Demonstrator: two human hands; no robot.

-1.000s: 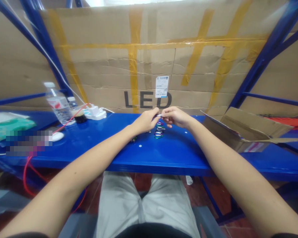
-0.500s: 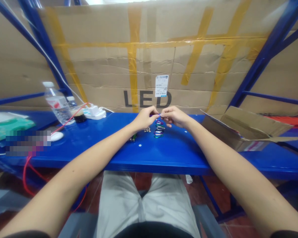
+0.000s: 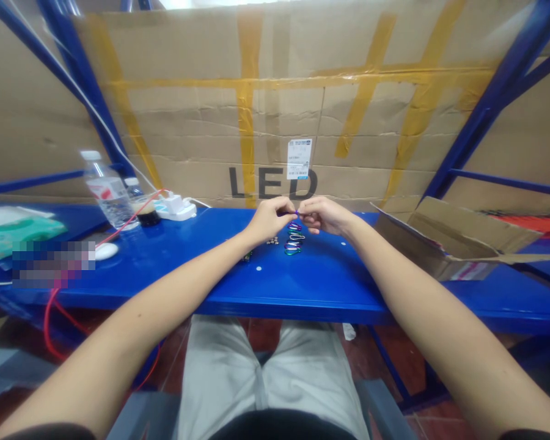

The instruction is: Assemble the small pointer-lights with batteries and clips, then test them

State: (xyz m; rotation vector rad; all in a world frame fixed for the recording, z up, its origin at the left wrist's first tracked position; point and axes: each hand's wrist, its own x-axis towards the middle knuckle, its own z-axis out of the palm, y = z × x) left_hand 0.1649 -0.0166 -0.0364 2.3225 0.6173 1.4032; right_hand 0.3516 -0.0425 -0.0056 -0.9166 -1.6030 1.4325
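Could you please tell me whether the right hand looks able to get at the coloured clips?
Probably yes: the right hand is close to the coloured clips, and most lie uncovered on the table, though it seems busy pinching a small purple piece.

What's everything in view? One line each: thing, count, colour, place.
Small piece: 1, purple, between left hand and right hand
Loops: several, mixed, mid-table
Metal bits: several, brassy, left of loops
Dark bits: part-hidden, count unclear, further left
Table: 1, blue, centre
Open box: 1, brown, table's right
Cardboard: sheets, brown, behind table
Tape: strips, yellow, on cardboard
Label: 1, white, on cardboard
Bottles: 2, clear and dark, table's left
Power strip: 1, white, beside bottles
Pack: 1, green, far left
Cables: several, red/white, left
Frame: 1, blue, both sides
Chair: 1, grey, below
Trousers: 1 pair, grey, below table
Hands: 2, bare, over table
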